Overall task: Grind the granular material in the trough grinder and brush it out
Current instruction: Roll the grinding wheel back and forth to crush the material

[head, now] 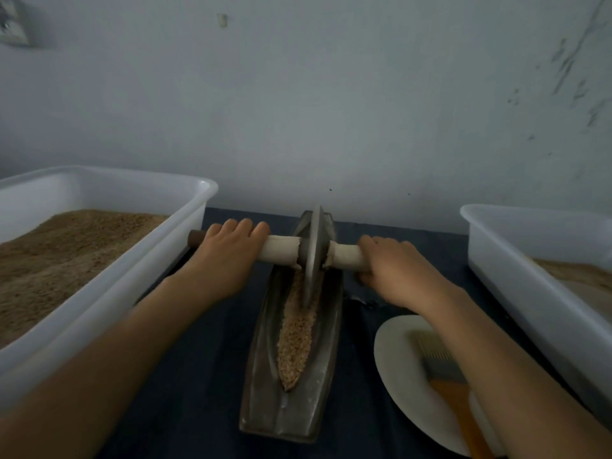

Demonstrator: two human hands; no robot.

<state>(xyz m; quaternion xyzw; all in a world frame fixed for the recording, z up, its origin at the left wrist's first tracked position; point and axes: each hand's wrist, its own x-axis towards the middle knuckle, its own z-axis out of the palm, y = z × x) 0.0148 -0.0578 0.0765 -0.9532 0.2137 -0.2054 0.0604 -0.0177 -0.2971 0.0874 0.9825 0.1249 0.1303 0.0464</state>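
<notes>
- Two white tubs flank the work; the left tub (pixel 99 233) holds a deep bed of brown granular stuff, and its near wall stands just beside the left end of the axle.
- The left hand (pixel 225 256) lies over the wooden axle (pixel 281 248), fingers curled across the top of it and clamped on; the dark bare end of the axle pokes out past the little finger.
- The trough grinder (pixel 291 409) sits in the middle on the dark cloth, its long axis running away from the person toward the wall, its pointed far end under the wheel.
- The grinding wheel (pixel 313 250) stands upright on edge in the groove near the far end, its axle lying crosswise to the trough.
- The granular material (pixel 296 339) fills the groove as a narrow tapering strip on the near side of the wheel; it still looks coarse, so grinding seems far from finished.
- Wheel and trough look like heavy, stiff metal: best held by the axle on both sides, close to the wheel, to keep it from tipping.
- The right hand (pixel 394 266) wraps the axle's right end, fingers closed round it.
- A brush (pixel 443 369) lies on a white plate (pixel 394 356), partly under the right forearm, untouched.
- The right tub (pixel 516 260) holds some paler material.
</notes>
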